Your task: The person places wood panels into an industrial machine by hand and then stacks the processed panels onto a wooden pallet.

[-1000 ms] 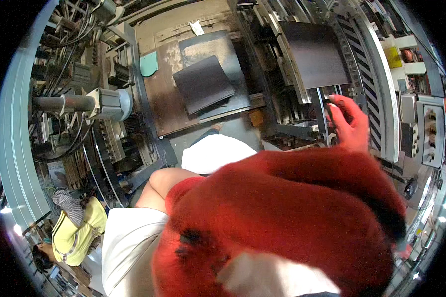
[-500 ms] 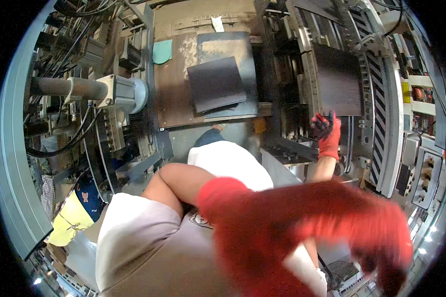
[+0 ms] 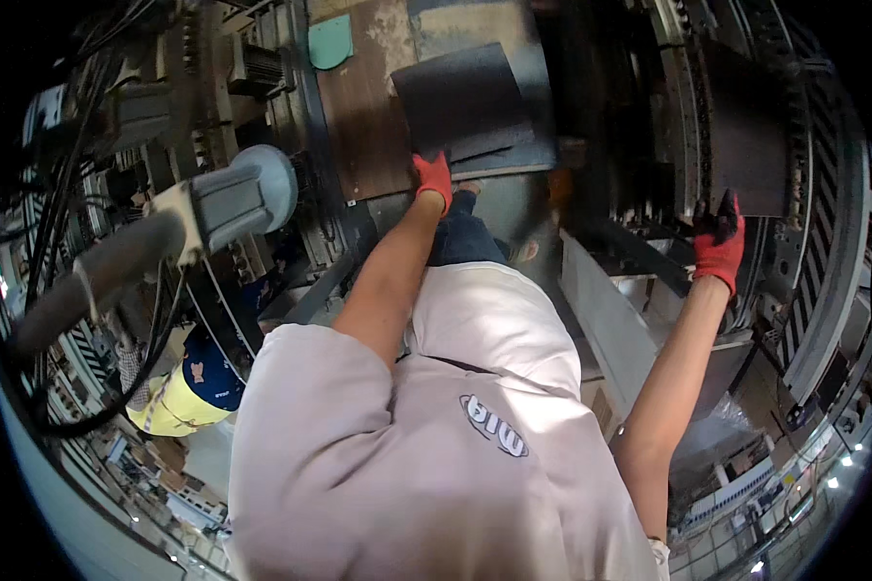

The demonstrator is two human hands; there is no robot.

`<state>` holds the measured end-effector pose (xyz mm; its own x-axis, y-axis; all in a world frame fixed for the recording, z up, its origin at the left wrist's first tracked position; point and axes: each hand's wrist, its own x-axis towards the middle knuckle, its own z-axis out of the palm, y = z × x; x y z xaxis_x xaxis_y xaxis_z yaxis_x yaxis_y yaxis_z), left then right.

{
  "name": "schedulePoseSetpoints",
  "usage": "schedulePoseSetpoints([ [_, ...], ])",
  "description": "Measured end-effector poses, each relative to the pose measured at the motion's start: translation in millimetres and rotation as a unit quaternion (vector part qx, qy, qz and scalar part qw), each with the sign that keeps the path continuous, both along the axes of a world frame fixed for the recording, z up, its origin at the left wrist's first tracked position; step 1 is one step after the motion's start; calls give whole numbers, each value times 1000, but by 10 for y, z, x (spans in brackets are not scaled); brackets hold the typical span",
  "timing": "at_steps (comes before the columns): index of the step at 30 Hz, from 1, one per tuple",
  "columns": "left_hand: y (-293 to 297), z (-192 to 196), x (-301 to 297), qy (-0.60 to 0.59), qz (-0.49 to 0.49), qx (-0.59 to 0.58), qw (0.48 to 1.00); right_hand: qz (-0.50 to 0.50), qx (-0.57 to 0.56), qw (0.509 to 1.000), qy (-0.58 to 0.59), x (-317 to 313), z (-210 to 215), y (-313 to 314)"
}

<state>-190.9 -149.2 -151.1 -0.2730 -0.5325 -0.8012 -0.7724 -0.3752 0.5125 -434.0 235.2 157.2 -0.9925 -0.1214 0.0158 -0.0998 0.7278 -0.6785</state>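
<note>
Both my hands wear red gloves with dark fingers. My left hand is at the near left edge of a dark rectangular sheet and appears to grip it, with some fingers hidden. The sheet lies askew on a worn table, and another thin edge shows beneath it. My right hand is at the near edge of a second dark panel, inside the machine frame on the right. Its fingers reach forward, apart, at the panel's edge, and no object shows in them.
A teal piece lies at the table's far left. A thick grey cylinder juts in from the left with cables below it. A striped rail bounds the right machine. At the lower left is a person in yellow and navy clothing.
My left hand has swung from the blurred lower right foreground forward to the sheet on the table. My right hand stays by the right panel, its fingers more extended. The view has shifted.
</note>
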Motion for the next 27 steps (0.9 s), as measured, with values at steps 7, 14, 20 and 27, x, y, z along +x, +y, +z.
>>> schedulePoseSetpoints([
  [7, -22, -510, -536, -92, 104, -111, 984, -80, -88, 991, -55, 30, -99, 280],
  [14, 377, 49, -780, -98, 200, -246, 943, -53, 74, 995, -34, 125, 155, -75],
  [20, 579, -341, -714, 40, 354, -123, 926, -122, -156, 978, -65, 199, 81, 2],
  [27, 688, -357, -89, 162, 309, 64, 935, -270, -379, 876, -128, 142, 256, -373],
])
